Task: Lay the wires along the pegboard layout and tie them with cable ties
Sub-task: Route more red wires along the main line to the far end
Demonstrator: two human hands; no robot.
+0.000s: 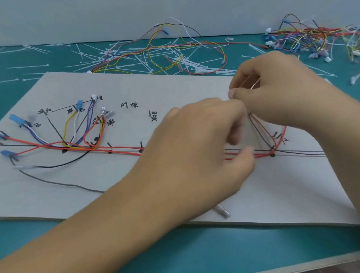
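A grey pegboard [173, 91] with black pegs and handwritten labels lies on the teal table. Red, orange, yellow, blue, white and black wires [82, 147] run along its drawn lines, fanning out at the left to blue and clear terminals. At the right-centre, my left hand [200, 143] and my right hand [280, 90] meet above the board, fingers curled, pinching the raised ends of red and dark wires [261, 132] that climb from a peg [272, 154]. What exactly sits between the fingertips is hidden.
Loose white cable ties [130, 56] are scattered over the table behind the board. A loose harness of coloured wires [171, 41] lies among them, and a tangled pile of wires [306, 38] sits at the back right. A small clear terminal [222, 210] lies near the board's front edge.
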